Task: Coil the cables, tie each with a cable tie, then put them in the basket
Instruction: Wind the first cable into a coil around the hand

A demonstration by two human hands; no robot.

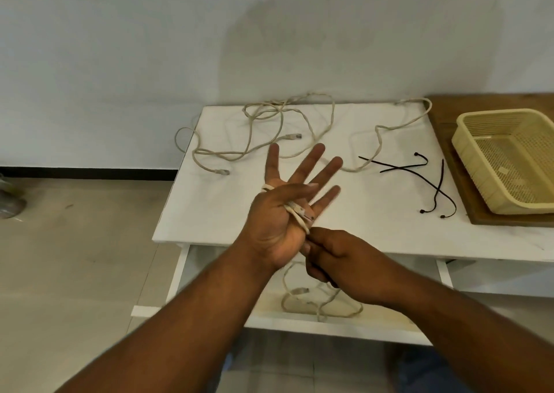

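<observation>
beige cable across open left hand, pinched by right hand

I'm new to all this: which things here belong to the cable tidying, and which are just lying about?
For the job:
- cable being coiled round left hand, fed by right hand
- loose cables
- black cable ties
- basket

Just there:
- white table
- wooden board

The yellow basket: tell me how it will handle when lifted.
The basket looks like thin mesh plastic, so probably light and slightly flexible. It appears empty, so one hand should lift it. It sits on a wooden board and may slide if nudged.
</observation>
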